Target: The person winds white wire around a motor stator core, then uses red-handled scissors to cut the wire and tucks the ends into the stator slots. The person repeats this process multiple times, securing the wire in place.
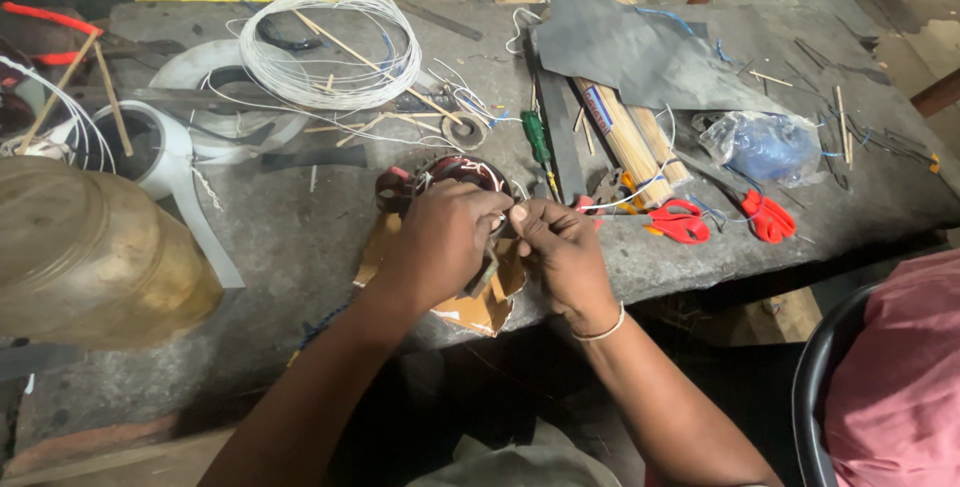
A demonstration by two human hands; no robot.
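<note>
Stator (445, 179), a round ring with copper-red windings and white sleeved leads, sits at the bench's (300, 237) near edge, about the middle, on a scrap of brown cardboard (470, 307).

Head view: the left hand (440, 242) lies over the ring's near side, fingers curled round it, holding it down. The right hand (562, 247) is just beside it, thumb and forefinger pinched narrow on something thin at the ring's right rim; whether that is a wire end or a sliver I cannot tell. The two hands touch at the fingertips.

By the look of it the ring is heavy and stiff, with an iron core, so it should stay put under a palm. The windings and leads look thin and easily nicked; best held by the outer rim, not by the coils.

Right of the hands, near the front edge, lie two red-handled cutters (720, 219). Behind them are a bundle of sticks (625, 137), a green screwdriver (537, 139), a grey sheet (640, 52) and a clear bag (765, 145). Toward the far left corner a coil of white wire (335, 47) rests, with white tape rolls (170, 147) beside it. A brownish jar (90, 257) stands at the left edge. A person in pink (900, 367) sits off the right end.
</note>
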